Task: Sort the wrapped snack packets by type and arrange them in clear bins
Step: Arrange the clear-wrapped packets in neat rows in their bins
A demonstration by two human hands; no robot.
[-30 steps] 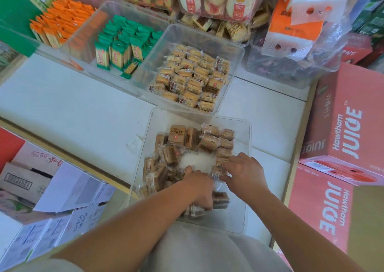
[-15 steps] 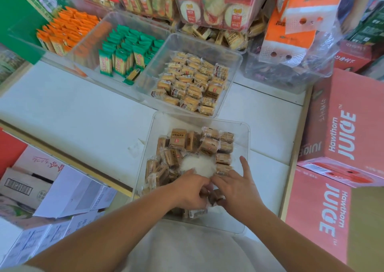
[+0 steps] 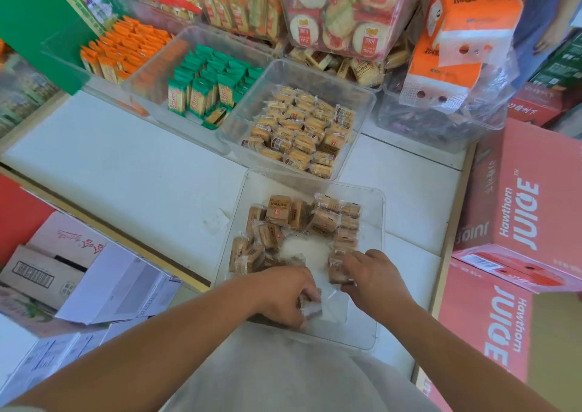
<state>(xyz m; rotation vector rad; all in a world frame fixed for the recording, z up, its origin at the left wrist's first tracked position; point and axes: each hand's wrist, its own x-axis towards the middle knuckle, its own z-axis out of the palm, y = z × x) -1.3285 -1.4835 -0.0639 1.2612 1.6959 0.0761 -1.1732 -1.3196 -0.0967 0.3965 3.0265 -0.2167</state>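
The left hand is curled down over a brown packet at the near end of the near clear bin. That packet is too blurred to give its heading. The right hand, a little apart from the left, pinches a second packet by the bin's right wall, its long side running roughly away from the person. The rest of the brown packets ring a bare patch of the floor in this bin. They overlap too much for an exact count. The bin's own long axis points away from the person, across a white shelf top. Just beyond it stands a bin of yellow packets, and further left of that, one of green packets and one of orange packets, so four bins in all. Right of the near bin lie two red juice cartons, and to its left are cardboard boxes.
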